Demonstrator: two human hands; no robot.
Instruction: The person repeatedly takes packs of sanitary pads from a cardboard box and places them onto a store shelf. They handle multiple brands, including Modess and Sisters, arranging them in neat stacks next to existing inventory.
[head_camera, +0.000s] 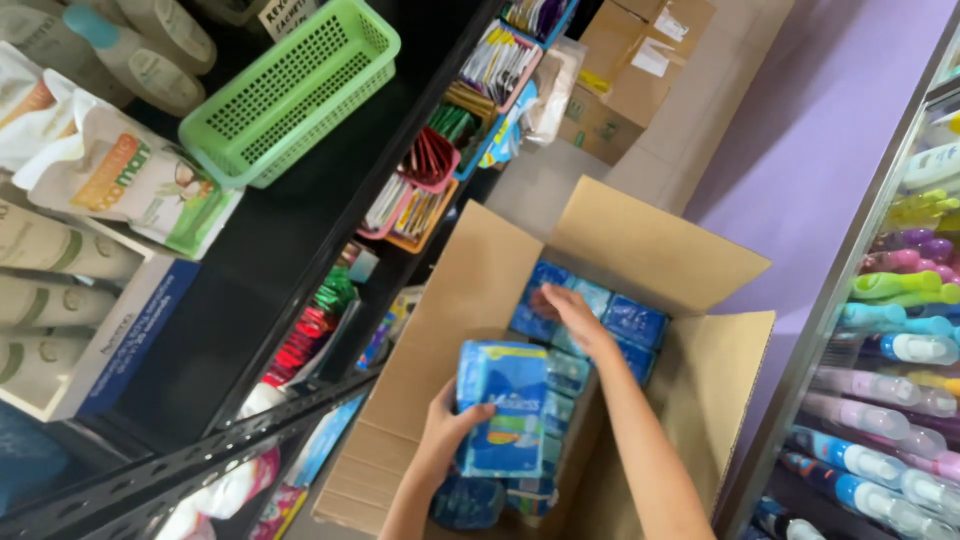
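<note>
At the far left, a black shelf (290, 250) carries white pouches (120, 175), pale tubes (50, 250) and, near its back edge, an empty green basket (290, 90). Below and beyond, small trays (420, 185) of sachets line the shelf's front edge.

In the middle, an open cardboard box (470, 290) stands on the floor, its flaps spread wide. It is packed with blue packs (630, 320) in rows.

The left hand (440, 435) is closed around one blue pack (505, 405), thumb on the front face, fingers behind, holding it upright just above the box's near left corner. The grip looks firm; holding by the lower edge keeps the soft wrapper from buckling, and a hold nearer the middle would steady it better.

The right hand (570, 310) reaches deeper, toward the far left corner of the box, fingers bent down onto the top of another blue pack (545, 285). Whether it has actually gripped it, or only touches it, I cannot tell: the hand is blurred. The packs sit tight against each other, so it seems wise to pinch one by its upper edge and draw it straight up, rather than sideways, so the neighbours are not dragged along.

To the right, past the box's right flap, a purple wall (820, 150) meets a rack of coloured bottles (900, 350) along the right edge. More cardboard boxes (630, 70) stand well beyond the open one.
</note>
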